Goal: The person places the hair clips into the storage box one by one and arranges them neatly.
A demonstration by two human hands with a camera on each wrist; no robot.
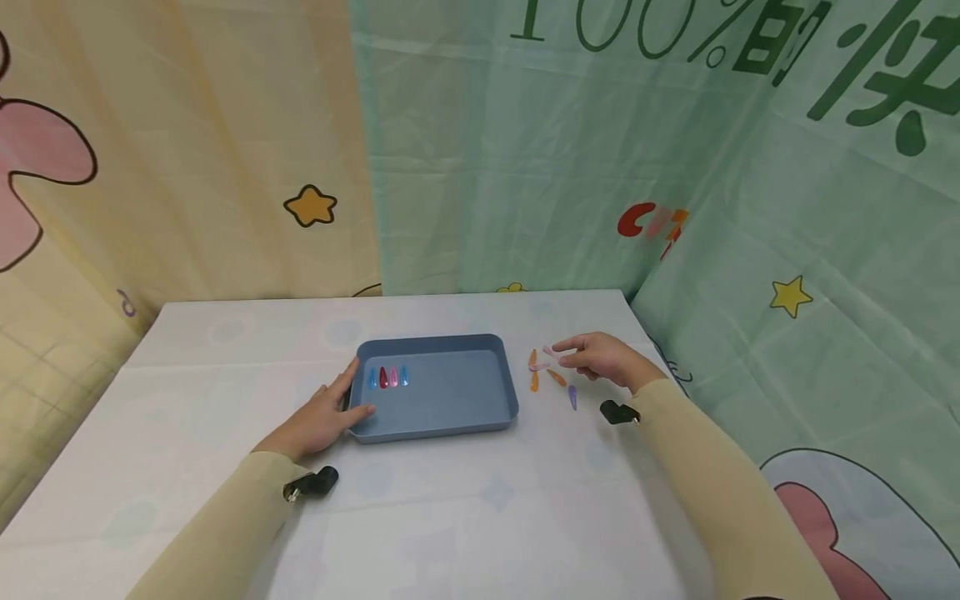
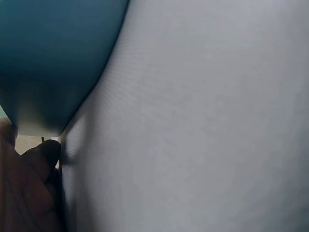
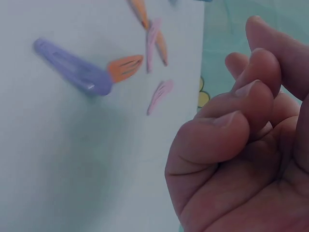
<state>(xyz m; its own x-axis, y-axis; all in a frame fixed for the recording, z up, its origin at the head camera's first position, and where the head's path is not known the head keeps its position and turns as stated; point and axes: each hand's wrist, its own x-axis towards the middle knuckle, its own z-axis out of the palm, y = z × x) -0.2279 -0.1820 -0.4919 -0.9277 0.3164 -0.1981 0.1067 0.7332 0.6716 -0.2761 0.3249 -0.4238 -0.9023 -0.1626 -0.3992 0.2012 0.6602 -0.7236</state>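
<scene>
The left hand (image 1: 318, 418) is spread at the left edge of the blue-grey tray (image 1: 442, 417): thumb over the rim, fingers along the outer wall. Toward the worktop (image 1: 450, 517)'s right edge lies a purple clip (image 1: 572, 397), with an orange clip (image 1: 557, 377) just beyond. Inside the tray, four clips (image 1: 383, 377) lie in a row near its left edge: blue, red, pink, blue. The right hand (image 1: 603, 358), fingers loosely bent, hovers near a pale pink clip (image 3: 160, 95). Past the worktop's far edge hangs a printed curtain (image 1: 487, 167).

Blue-grey tray (image 1: 453, 396) before me: four clips (image 1: 383, 377) in row, left half. Orange clips (image 1: 556, 377), pink clips (image 1: 538, 367), purple clip (image 1: 573, 397) loose rightward.
</scene>
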